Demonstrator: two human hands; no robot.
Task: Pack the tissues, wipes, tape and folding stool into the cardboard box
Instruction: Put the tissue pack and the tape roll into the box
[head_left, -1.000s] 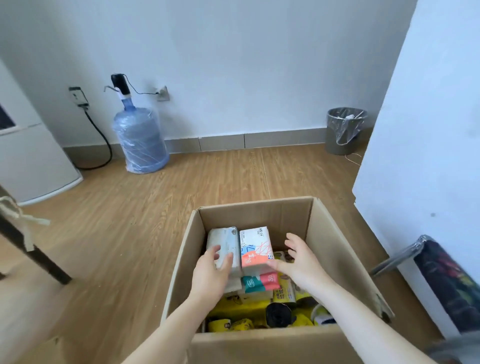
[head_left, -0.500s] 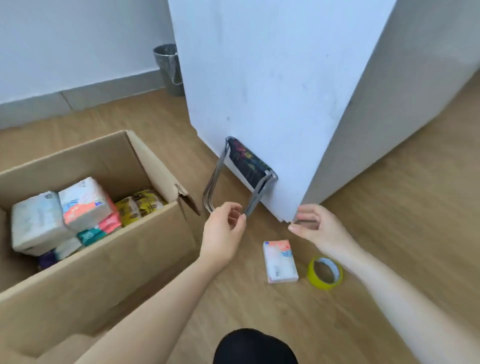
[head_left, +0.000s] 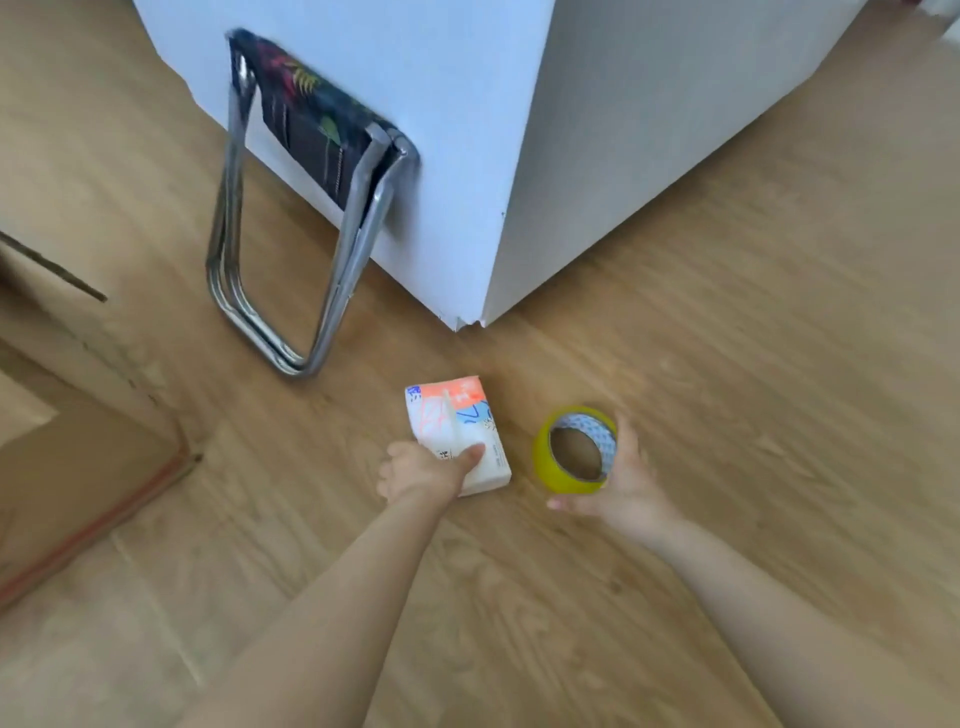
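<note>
Wood-grain floor (head_left: 727, 364): hands grip soft tissue pack (head_left: 457, 431) (rectangular), tape ring (head_left: 574, 449).

We have only one view, from the head camera. It looks steeply down at the wooden floor (head_left: 727, 364), close above both forearms, with the white cabinet corner (head_left: 470, 319) ahead and a cardboard box (head_left: 78, 441) at left edge.

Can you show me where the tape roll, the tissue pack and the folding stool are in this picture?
tape roll (head_left: 551, 470): head view, on its yellow outer band.
tissue pack (head_left: 451, 415): head view, on its printed top face.
folding stool (head_left: 311, 117): head view, on its dark patterned fabric seat.
</note>
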